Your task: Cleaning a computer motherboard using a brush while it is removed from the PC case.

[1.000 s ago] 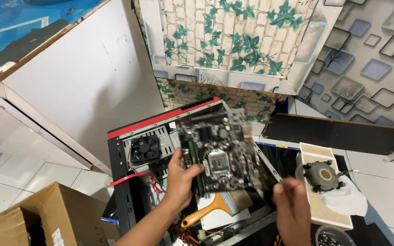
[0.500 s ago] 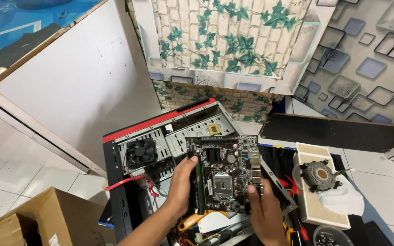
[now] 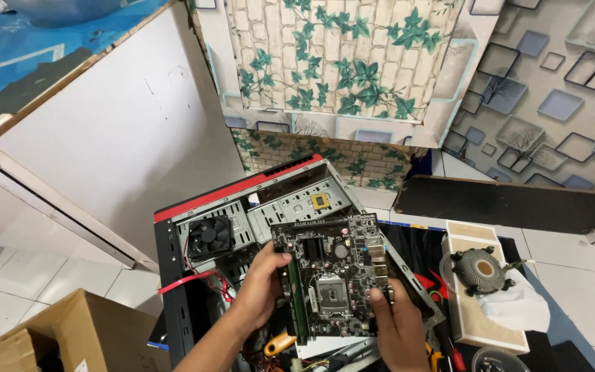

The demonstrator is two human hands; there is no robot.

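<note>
I hold a dark green motherboard (image 3: 335, 272) flat over an open computer case (image 3: 256, 207) with a red front edge. My left hand (image 3: 262, 286) grips the board's left edge beside the memory slots. My right hand (image 3: 395, 322) grips its lower right corner, thumb on top. The empty processor socket faces up in the board's middle. A black case fan (image 3: 209, 236) sits inside the case at the left, with red cables (image 3: 194, 281) below it.
A round cooler fan (image 3: 480, 270) rests on a pale wooden box (image 3: 473, 324) at the right, beside a white cloth (image 3: 521, 306). A cardboard box (image 3: 70, 337) is at lower left. A black panel (image 3: 511, 203) leans by the patterned wall. Tools with orange handles lie below the board.
The board has come down from a raised tilt to lie flat over the case. My right hand, free a second ago, has taken hold of its lower right corner.
</note>
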